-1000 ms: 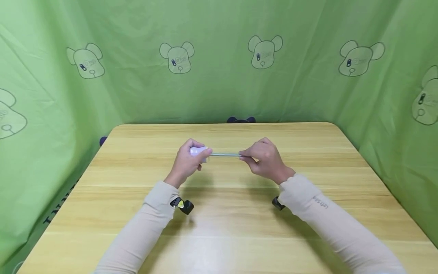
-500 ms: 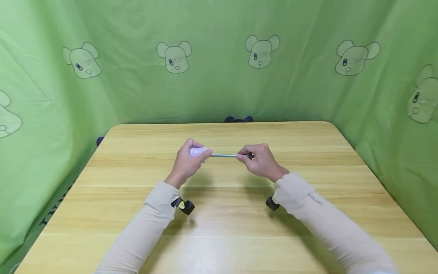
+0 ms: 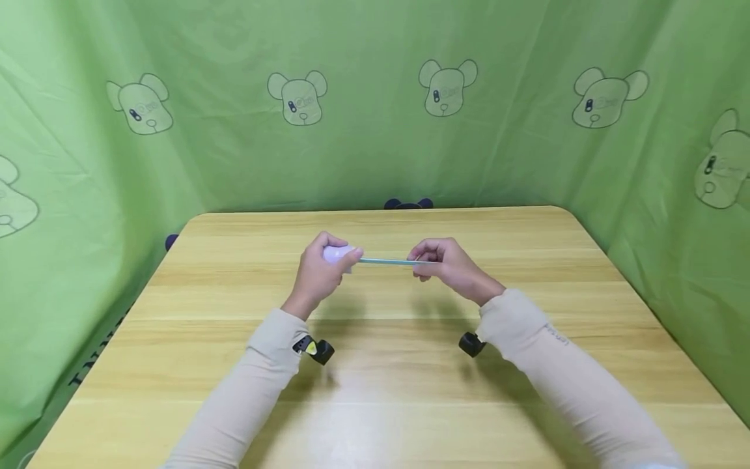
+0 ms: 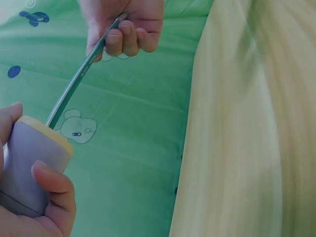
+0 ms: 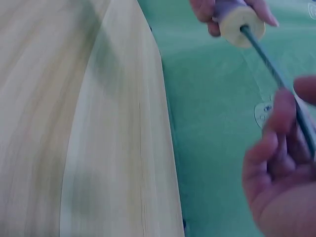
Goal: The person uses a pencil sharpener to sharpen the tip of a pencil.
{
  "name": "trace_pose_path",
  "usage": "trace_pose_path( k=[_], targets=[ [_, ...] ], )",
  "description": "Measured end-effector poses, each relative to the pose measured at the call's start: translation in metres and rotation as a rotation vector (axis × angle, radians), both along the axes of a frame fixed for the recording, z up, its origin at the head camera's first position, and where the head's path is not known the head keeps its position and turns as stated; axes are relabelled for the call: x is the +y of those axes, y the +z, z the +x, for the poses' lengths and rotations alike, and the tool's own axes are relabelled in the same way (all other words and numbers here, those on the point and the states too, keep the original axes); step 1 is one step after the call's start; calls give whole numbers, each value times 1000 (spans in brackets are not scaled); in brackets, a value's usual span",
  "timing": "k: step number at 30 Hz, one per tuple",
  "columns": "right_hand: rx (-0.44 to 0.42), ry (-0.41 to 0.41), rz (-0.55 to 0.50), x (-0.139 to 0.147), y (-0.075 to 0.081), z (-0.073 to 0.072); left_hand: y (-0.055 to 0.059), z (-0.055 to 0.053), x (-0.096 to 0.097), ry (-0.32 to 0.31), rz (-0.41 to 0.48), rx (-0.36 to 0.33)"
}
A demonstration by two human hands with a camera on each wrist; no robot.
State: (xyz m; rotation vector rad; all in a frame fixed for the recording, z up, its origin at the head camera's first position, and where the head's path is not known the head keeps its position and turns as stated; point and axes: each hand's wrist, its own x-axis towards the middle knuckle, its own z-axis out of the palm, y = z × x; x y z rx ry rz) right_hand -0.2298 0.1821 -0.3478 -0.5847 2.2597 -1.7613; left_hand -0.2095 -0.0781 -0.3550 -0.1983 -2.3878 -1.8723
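A lavender pencil sharpener [image 3: 334, 254] sits in my left hand [image 3: 316, 277], thumb and fingers wrapped about its sides. Its cream end face [image 5: 233, 32] has a round hole, and a green pencil [image 3: 383, 261] is inserted there; the tip inside is hidden. My right hand [image 3: 459, 268] holds the pencil's other end between thumb and curled fingers. In the left wrist view the pencil [image 4: 74, 84] slants up from the sharpener [image 4: 34, 158] toward the right palm. Both hands are above the table, with the pencil nearly level between them.
Below lies a wood-grain table [image 3: 387, 365] with rounded far corners. A green curtain [image 3: 375, 156] printed with bear heads surrounds its back and sides. Black wrist cameras [image 3: 323, 352] hang under both sleeves.
My right fingers have shifted along and around the pencil, from a pinch to a looser hold with the thumb stretched along it. The left hand and sharpener have risen slightly.
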Motion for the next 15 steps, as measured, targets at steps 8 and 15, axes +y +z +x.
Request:
trace_pose_path(
  k=[8, 15],
  targets=[
    [619, -73, 191, 2, -15, 2, 6, 0, -4, -22, 20, -42],
    [1306, -237, 270, -1, -25, -6, 7, 1, -4, -31, 56, -59]
  ],
)
